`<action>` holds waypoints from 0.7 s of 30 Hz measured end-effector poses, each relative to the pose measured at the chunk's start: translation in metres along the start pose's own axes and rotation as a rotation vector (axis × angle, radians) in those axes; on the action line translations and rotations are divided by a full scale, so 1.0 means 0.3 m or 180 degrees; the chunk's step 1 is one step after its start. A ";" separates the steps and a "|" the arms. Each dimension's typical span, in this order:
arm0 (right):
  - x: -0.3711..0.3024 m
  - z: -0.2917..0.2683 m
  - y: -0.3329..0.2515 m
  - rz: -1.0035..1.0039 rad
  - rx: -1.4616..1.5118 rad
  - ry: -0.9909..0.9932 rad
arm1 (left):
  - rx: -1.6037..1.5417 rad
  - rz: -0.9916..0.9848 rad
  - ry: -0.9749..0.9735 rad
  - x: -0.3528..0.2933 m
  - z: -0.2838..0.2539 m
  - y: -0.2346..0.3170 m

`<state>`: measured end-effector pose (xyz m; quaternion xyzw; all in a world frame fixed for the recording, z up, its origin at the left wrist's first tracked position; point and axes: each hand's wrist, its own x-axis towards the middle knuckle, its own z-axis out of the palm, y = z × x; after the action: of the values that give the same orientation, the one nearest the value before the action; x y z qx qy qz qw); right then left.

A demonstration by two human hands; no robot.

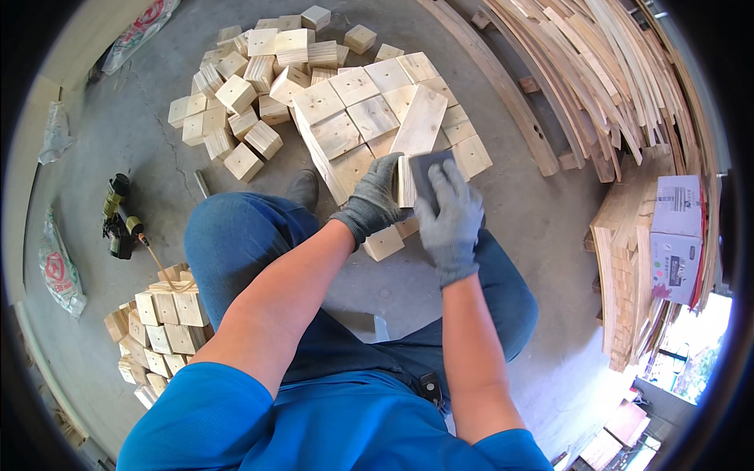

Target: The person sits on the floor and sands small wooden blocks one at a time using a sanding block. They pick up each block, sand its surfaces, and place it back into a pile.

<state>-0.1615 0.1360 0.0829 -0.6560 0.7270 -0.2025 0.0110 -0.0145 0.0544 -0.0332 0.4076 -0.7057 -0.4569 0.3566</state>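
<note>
My left hand (372, 196), in a grey knit glove, grips a pale wooden block (406, 184) from its left side and holds it up between my knees. Against the block's right side lies a dark grey flat pad (424, 166), which looks like a sanding pad. My right hand (453, 221), also gloved and slightly blurred, presses on this pad with its fingers over it. Just beyond both hands a short plank (421, 119) lies slanting across a flat layer of wooden blocks (372, 118). One more block (384, 243) shows below my hands.
A loose heap of blocks (236, 94) lies at the far left. Stacked blocks (169, 314) stand by my left knee, near a nail gun (119, 216) with a hose. Long timber strips (581, 71) and a carton (677, 235) on stacked wood line the right.
</note>
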 end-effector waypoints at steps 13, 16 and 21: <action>-0.010 0.012 0.035 0.0251 -0.0058 0.0190 | 0.0085 0.0047 -0.0060 -0.002 -0.004 0.010; -0.156 -0.036 -0.011 0.0184 -0.0023 0.0115 | -0.0062 0.0074 0.0009 0.002 0.006 -0.012; -0.261 -0.064 -0.008 0.0126 0.0111 0.0114 | -0.0044 0.0008 -0.0027 0.006 0.011 0.006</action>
<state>-0.1536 0.2164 0.0818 -0.6375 0.7363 -0.2265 0.0135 -0.0184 0.0544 -0.0324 0.4023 -0.7045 -0.4630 0.3569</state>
